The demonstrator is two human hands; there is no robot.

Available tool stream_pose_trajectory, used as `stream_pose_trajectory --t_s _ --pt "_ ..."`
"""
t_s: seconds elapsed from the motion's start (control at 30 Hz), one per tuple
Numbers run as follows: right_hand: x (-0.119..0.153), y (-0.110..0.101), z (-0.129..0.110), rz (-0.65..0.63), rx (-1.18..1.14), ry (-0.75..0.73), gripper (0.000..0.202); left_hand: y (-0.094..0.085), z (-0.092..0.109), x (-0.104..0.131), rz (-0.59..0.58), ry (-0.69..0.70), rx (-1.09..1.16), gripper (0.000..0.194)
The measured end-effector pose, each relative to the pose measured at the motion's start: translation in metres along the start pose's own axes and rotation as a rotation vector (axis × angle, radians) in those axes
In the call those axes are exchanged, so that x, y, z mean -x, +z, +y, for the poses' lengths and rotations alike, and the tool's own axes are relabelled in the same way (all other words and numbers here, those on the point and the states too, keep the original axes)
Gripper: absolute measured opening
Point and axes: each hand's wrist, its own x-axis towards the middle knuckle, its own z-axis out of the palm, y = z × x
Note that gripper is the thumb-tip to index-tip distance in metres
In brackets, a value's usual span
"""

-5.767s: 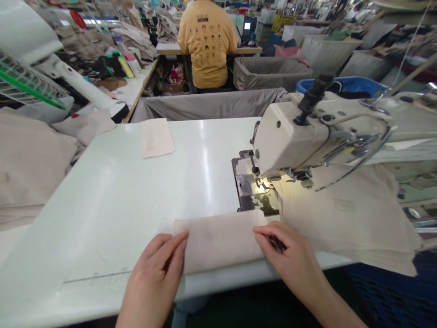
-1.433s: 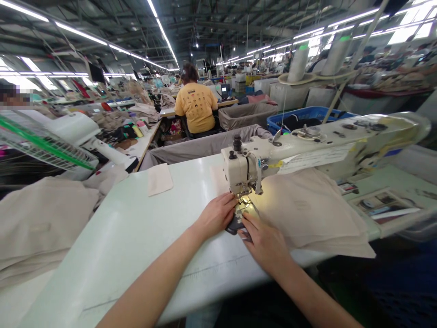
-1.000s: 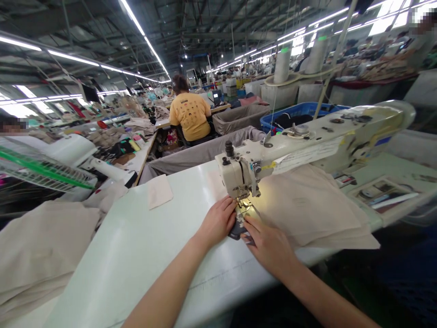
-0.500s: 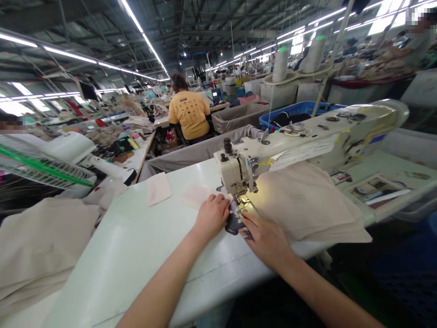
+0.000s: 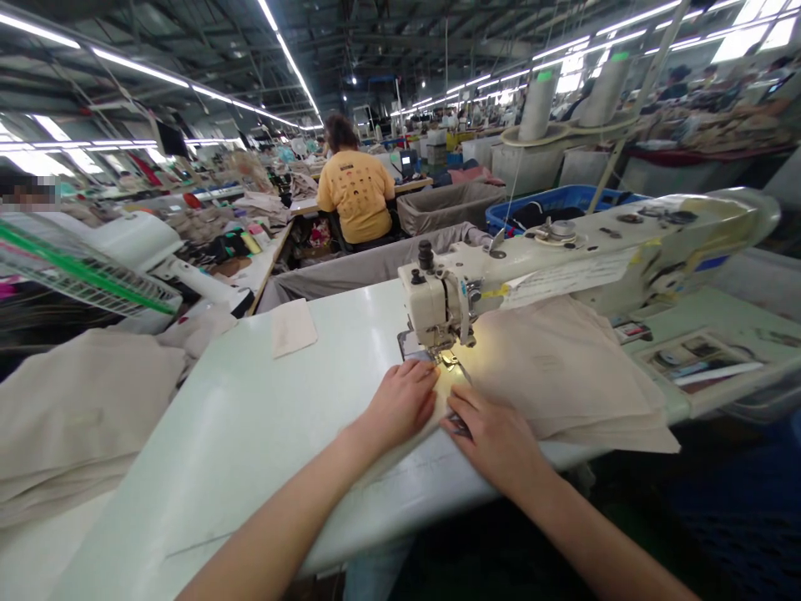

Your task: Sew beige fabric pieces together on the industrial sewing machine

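A cream sewing machine (image 5: 431, 305) stands on a pale green table (image 5: 250, 417), its lamp lighting the needle area. Just left of the needle, my left hand (image 5: 406, 396) has its fingers bent together over a light fabric piece, mostly hidden beneath it. My right hand (image 5: 491, 430) is closed at the front right of the needle, its fingertips at the fabric's edge; what they grip is too small to make out. Stacked beige fabric panels (image 5: 563, 367) lie under the machine arm. A small beige piece (image 5: 294, 328) rests farther left on the table.
More beige fabric (image 5: 88, 417) is piled at the left, beside a white fan (image 5: 134, 242). Behind the table are a grey cloth-lined bin (image 5: 350, 271), a blue basket (image 5: 563, 204) and a person in a yellow shirt (image 5: 355, 196). A tray of tools (image 5: 694, 359) sits at the right.
My left hand has moved right and slightly down, over the fabric near the needle. The light fabric that was left of the needle now lies under the hands. The view has shifted slightly.
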Motion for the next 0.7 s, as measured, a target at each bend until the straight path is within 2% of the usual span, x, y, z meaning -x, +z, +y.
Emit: stream_pose_trajectory --t_s 0.23,0.7 --pt "0.0017 0.0056 -0.0095 0.041 0.023 0.06 0.022 0.0009 -0.0111 0.0029 0.044 0.06 0.069 0.034" --pt "-0.0001 0.0077 -0.0079 0.035 0.021 0.055 0.022 -0.0008 -0.0111 -0.0005 0.044 0.051 0.081 0.036"
